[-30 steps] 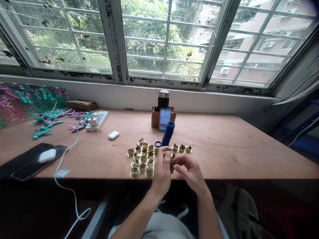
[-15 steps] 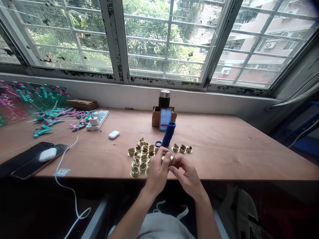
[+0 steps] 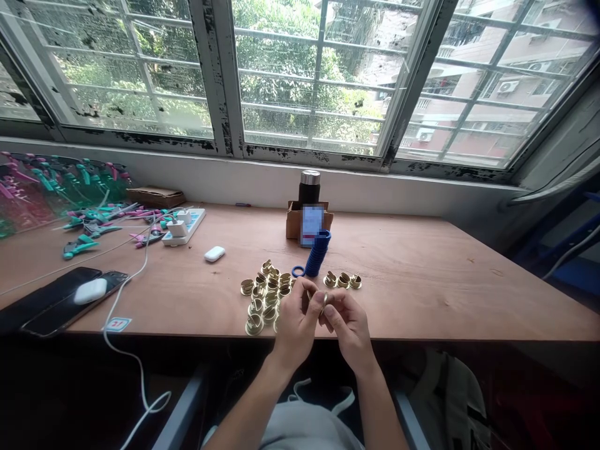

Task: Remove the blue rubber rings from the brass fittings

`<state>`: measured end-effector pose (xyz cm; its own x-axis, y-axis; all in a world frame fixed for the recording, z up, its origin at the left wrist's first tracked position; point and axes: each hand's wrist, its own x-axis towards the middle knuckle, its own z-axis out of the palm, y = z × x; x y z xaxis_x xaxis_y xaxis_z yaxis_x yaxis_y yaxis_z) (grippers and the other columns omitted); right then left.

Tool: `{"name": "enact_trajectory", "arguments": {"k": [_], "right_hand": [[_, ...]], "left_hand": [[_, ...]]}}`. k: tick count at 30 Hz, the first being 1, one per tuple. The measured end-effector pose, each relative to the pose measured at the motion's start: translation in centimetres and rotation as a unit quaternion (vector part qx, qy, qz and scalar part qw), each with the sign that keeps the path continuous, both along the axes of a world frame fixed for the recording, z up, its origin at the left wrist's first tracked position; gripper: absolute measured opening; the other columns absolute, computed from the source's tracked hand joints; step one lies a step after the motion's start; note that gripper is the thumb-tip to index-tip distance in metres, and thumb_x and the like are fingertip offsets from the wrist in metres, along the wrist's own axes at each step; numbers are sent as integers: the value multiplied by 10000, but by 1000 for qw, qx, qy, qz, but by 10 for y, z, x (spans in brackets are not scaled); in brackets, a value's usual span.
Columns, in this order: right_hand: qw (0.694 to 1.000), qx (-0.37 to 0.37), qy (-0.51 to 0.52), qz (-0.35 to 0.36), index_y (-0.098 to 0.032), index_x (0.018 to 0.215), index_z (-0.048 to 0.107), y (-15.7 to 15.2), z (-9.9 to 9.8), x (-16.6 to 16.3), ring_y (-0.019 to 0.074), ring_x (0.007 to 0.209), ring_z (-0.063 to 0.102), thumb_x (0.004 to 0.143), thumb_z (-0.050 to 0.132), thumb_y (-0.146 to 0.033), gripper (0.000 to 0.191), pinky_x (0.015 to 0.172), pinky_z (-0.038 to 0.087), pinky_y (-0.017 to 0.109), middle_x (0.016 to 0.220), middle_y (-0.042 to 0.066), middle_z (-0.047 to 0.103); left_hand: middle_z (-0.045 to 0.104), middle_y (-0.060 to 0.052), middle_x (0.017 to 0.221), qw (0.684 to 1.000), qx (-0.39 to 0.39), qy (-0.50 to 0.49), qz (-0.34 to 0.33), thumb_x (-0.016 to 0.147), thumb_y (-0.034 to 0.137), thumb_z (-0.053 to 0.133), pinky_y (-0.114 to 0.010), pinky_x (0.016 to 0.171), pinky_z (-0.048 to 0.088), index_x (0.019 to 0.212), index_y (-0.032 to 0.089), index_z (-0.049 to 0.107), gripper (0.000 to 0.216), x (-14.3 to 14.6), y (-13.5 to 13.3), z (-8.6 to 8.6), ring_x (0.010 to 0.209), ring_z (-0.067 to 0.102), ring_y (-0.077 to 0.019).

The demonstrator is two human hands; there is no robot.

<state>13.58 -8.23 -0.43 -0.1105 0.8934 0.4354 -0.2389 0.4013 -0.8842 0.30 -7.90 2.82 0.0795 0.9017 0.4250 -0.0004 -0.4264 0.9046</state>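
Note:
My left hand [image 3: 294, 320] and my right hand [image 3: 345, 322] meet over the near edge of the wooden table [image 3: 422, 275], fingers pinched together on one brass ring fitting [image 3: 323, 300] held between them. Just left of my hands lies a cluster of several brass fittings [image 3: 265, 294]. Three more brass fittings [image 3: 343, 280] sit in a row beyond my right hand. A stack of blue rubber rings [image 3: 319, 252] leans upright behind them, with a single blue ring [image 3: 297, 271] lying flat beside it.
A small cardboard box [image 3: 294, 222] and a dark flask [image 3: 309, 185] stand by the window sill. To the left are a white earbud case [image 3: 214, 253], a power strip [image 3: 184, 226], two phones [image 3: 56, 300] with a white case on them, a trailing cable [image 3: 122, 294], and teal and pink tools [image 3: 79, 215].
Both hands have drawn slightly nearer to me and turned the brass fitting between the fingers. The other parts on the table have not moved.

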Motion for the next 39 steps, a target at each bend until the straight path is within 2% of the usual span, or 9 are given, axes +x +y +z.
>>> {"name": "enact_trajectory", "arguments": {"k": [8,14,22,25,27,29,32,35,39], "right_hand": [[999,-28,23,8,-223,901,549,-1,2,-7,106,566,367,1026,608,-415,237,519,313,252,704,-44,438],[998,-44,42,24,-222,893,524,-1,-2,-9,107,577,336,1022,597,-442,266,532,293,251,700,-51,405],[994,-65,87,33,-227,855,476,-2,-2,-10,108,563,296,1013,576,-427,273,529,282,243,677,-64,335],[989,-74,121,44,-238,835,436,-4,5,-10,114,555,284,990,556,-415,264,514,284,245,683,-61,325],[990,-64,124,28,-244,830,409,-2,7,-7,118,554,295,991,539,-424,274,506,285,250,698,-55,344],[996,-46,73,-20,-245,845,427,2,6,-2,125,566,321,1010,535,-433,272,517,296,258,706,-49,367],[988,-12,-98,-116,-233,870,514,11,4,7,140,602,392,1016,578,-430,254,574,337,277,709,-38,432],[950,9,-261,-174,-223,868,586,17,0,11,163,641,494,1015,589,-407,235,618,369,295,736,-11,551],[895,15,-399,-198,-231,894,650,21,-5,9,179,662,580,1014,579,-326,169,635,380,308,812,13,660]], "left_hand": [[611,47,678,1000,18,17,-6,1093,418,433,-213,559,438,1039,211,554,247,3,-2,-2,544,593,-107],[609,55,623,997,42,58,22,1099,398,405,-214,553,459,1012,218,558,252,3,-4,-4,516,595,-115],[580,51,656,999,24,39,6,1096,427,392,-208,502,433,1035,212,569,285,4,-5,-4,507,558,-111],[593,39,710,999,38,30,9,1094,420,403,-219,546,440,1054,213,568,268,3,-5,-3,565,562,-118],[597,32,747,997,55,41,42,1083,416,443,-231,599,448,1078,213,566,237,1,-5,-2,614,566,-123],[588,34,762,993,65,53,88,1059,424,513,-239,624,443,1105,213,564,222,-3,-3,-1,628,553,-122],[627,14,835,989,56,49,128,1015,440,607,-253,675,474,1138,209,562,265,-10,2,0,689,593,-134],[670,-21,941,987,48,41,146,1005,439,632,-277,758,510,1147,207,581,276,-15,6,0,806,652,-161],[685,-31,1003,980,65,61,175,1016,426,622,-299,827,522,1165,227,626,249,-18,8,0,868,666,-175]]}}
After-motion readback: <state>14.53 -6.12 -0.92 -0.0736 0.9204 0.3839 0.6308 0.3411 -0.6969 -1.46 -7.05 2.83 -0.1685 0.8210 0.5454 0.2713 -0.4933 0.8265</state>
